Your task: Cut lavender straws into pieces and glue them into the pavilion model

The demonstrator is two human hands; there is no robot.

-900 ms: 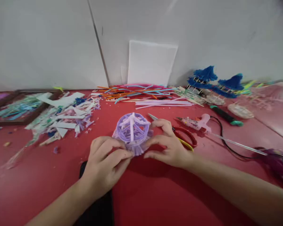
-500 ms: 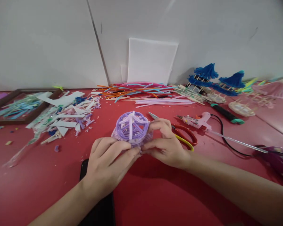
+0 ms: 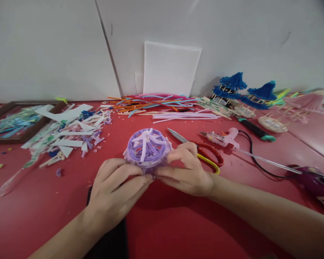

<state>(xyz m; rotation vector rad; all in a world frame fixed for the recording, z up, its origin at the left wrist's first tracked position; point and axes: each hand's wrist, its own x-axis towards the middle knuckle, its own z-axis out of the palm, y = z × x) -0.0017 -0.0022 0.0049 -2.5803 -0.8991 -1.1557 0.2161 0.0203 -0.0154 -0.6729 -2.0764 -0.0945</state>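
Observation:
A round purple pipe-cleaner craft piece (image 3: 148, 147) is held between both hands over the red table. Its top is a ring crossed by lighter lilac strips that meet near the far rim, and a fuzzy lilac edge shows around it. My left hand (image 3: 118, 189) grips the near left side, thumb and fingers closed at the lower edge. On the near right side, my right hand (image 3: 186, 167) pinches the piece, index finger bent against the rim. The fingers hide its underside. Scissors (image 3: 209, 153) with red and yellow handles lie just beyond my right hand.
A pink glue gun (image 3: 224, 138) and a green-black cutter handle (image 3: 255, 128) lie right. Blue umbrella-like models (image 3: 261, 94) stand behind them. Pipe cleaners (image 3: 151, 104) lie at the back, scraps (image 3: 75, 133) at left. A black phone-like slab (image 3: 110, 241) lies under my left arm.
The purple piece has tilted slightly, showing more of its top and fuzzy edge. Both hands have shifted a little left and down with it, still gripping. The view has moved slightly.

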